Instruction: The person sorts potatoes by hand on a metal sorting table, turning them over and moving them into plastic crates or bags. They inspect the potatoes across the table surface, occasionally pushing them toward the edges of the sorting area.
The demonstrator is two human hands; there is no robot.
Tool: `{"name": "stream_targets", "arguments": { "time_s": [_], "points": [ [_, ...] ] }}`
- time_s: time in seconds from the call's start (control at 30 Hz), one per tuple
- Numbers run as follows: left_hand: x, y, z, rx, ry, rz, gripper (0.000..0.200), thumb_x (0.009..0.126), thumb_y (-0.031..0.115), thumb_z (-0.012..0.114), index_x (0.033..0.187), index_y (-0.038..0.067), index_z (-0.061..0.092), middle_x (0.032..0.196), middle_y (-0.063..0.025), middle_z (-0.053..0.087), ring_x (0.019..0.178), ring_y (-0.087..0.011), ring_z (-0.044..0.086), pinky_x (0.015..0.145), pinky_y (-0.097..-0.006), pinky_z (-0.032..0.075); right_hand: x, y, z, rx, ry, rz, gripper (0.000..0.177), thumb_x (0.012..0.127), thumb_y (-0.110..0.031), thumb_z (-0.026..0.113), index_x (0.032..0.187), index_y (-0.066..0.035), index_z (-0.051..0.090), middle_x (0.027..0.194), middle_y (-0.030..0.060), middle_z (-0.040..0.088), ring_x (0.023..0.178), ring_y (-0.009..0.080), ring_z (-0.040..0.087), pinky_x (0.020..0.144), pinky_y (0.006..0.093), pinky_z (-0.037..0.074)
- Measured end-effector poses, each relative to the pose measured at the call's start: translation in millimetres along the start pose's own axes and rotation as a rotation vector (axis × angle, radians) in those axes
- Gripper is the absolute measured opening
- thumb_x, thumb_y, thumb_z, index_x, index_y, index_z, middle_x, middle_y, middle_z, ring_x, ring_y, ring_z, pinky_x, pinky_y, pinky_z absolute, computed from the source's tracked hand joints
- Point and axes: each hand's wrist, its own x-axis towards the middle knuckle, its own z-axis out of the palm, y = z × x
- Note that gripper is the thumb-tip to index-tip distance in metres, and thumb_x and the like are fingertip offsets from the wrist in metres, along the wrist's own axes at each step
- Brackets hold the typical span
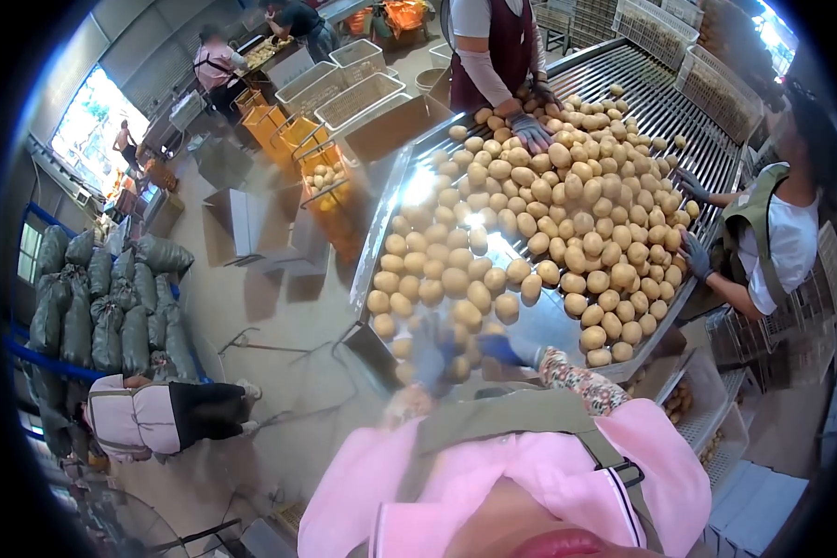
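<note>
Many potatoes point(567, 200) lie heaped on a metal sorting table point(521, 325) in front of me. My left hand point(432, 358), in a grey and blue glove, is at the near left edge among several potatoes; motion smears its fingers. My right hand point(513, 350), gloved the same way below a flowered sleeve, is just to its right, low over the near edge. Its blue fingers point left toward the potatoes and are blurred too. Whether either hand grips a potato cannot be made out.
A co-worker's gloved hand point(530, 133) rests on the potatoes at the far side; another person's gloved hand point(695, 256) is at the right edge. Slatted rollers point(656, 102) run behind the heap. Orange bags point(330, 209), cartons point(251, 223) and filled sacks point(107, 335) stand left.
</note>
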Motion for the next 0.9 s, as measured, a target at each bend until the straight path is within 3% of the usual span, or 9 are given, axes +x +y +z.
{"name": "stream_targets", "arguments": {
  "time_s": [0.13,0.2,0.27,0.4,0.47,0.57,0.67,0.83,0.9],
  "points": [
    [-37,35,-21,0.520,-0.155,0.242,0.080,0.084,0.044,0.063,0.145,0.005,0.029,0.145,-0.0238,0.031,0.128,-0.0490,0.032,0.104,-0.0538,0.029,-34,-45,-85,0.775,0.419,0.366,0.035,0.091,-0.028,0.057,0.118,-0.006,0.058,0.104,0.0067,0.060,0.097,0.0186,0.055,0.087,0.0313,0.044],
    [-43,-5,-12,0.628,-0.217,0.107,0.086,0.077,0.060,0.062,0.148,0.026,0.028,0.156,-0.0117,0.014,0.141,-0.0442,0.011,0.104,-0.0689,0.020,-67,0,-116,-0.757,0.861,0.075,0.037,0.087,-0.036,0.059,0.118,-0.014,0.061,0.111,0.0119,0.057,0.101,0.0281,0.054,0.089,0.0429,0.042],
    [-58,-9,-19,0.784,-0.218,0.174,0.091,0.077,0.055,0.067,0.149,0.018,0.026,0.149,-0.0242,0.025,0.133,-0.0499,0.027,0.102,-0.0582,0.030,-105,23,-123,-1.157,0.906,0.379,0.045,0.085,-0.041,0.059,0.126,-0.023,0.056,0.133,0.0154,0.046,0.116,0.0429,0.046,0.096,0.0561,0.035],
    [-79,-59,-24,0.551,0.006,0.169,0.087,0.081,0.048,0.067,0.146,0.007,0.027,0.146,-0.0261,0.029,0.131,-0.0444,0.033,0.102,-0.0508,0.035,-111,21,-78,-0.943,0.760,0.671,0.054,0.086,-0.041,0.058,0.136,-0.023,0.046,0.145,0.0152,0.033,0.126,0.0448,0.038,0.104,0.0548,0.029],
    [-89,-72,-23,0.296,0.130,-0.331,0.077,0.085,0.044,0.060,0.146,0.008,0.030,0.150,-0.0238,0.025,0.138,-0.0419,0.025,0.110,-0.0518,0.023,-115,20,-53,-0.795,0.648,0.844,0.060,0.087,-0.041,0.058,0.142,-0.024,0.040,0.153,0.0151,0.024,0.132,0.0460,0.033,0.109,0.0539,0.026],
    [-87,-65,-33,0.372,0.183,-0.146,0.075,0.085,0.042,0.059,0.144,0.004,0.033,0.148,-0.0256,0.029,0.136,-0.0436,0.027,0.111,-0.0488,0.024,-59,101,-2,-0.356,0.431,0.234,0.054,0.088,-0.032,0.058,0.138,-0.016,0.045,0.132,0.0208,0.048,0.115,0.0341,0.053,0.098,0.0398,0.041],
    [-54,-35,-27,0.568,0.166,-0.024,0.069,0.086,0.040,0.058,0.142,0.005,0.037,0.145,-0.0261,0.032,0.134,-0.0441,0.029,0.110,-0.0467,0.025,-15,-23,29,-0.388,-0.053,0.048,0.036,0.093,-0.018,0.052,0.129,-0.014,0.052,0.114,0.0123,0.059,0.100,0.0271,0.059,0.083,0.0373,0.048],
    [4,-18,4,0.188,0.054,0.223,0.056,0.092,0.032,0.053,0.142,0.011,0.038,0.147,-0.0217,0.032,0.132,-0.0426,0.033,0.109,-0.0429,0.029,11,-105,23,-0.139,-0.056,-0.362,0.026,0.093,-0.026,0.052,0.109,-0.005,0.057,0.097,0.0095,0.062,0.085,0.0212,0.057,0.074,0.0357,0.045],
    [12,-89,20,0.308,-0.027,0.217,0.059,0.091,0.035,0.055,0.143,0.012,0.037,0.148,-0.0206,0.029,0.134,-0.0424,0.030,0.110,-0.0452,0.027,4,-89,-7,-0.553,0.192,-0.580,0.027,0.095,-0.026,0.049,0.112,-0.005,0.057,0.099,0.0066,0.061,0.089,0.0167,0.055,0.077,0.0328,0.046]
  ]
}}
